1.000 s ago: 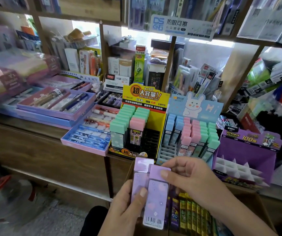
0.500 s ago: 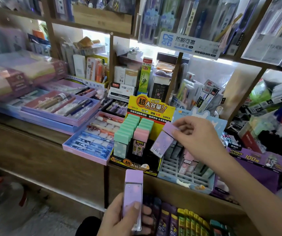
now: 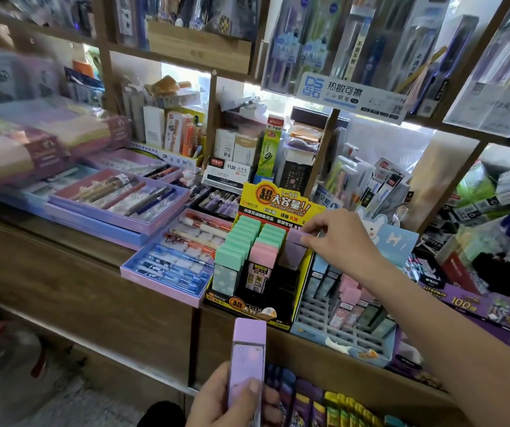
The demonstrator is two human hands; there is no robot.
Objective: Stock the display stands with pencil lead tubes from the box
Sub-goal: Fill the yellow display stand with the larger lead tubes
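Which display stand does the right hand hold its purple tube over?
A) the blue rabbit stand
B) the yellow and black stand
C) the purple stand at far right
B: the right hand pinches the purple tube over the yellow and black stand, beside its pink tubes.

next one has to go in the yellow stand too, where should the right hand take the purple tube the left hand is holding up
By its top cap, from above. The purple tube stands upright and the left hand wraps its lower half, thumb on the front face, so only the upper end is free to pinch.
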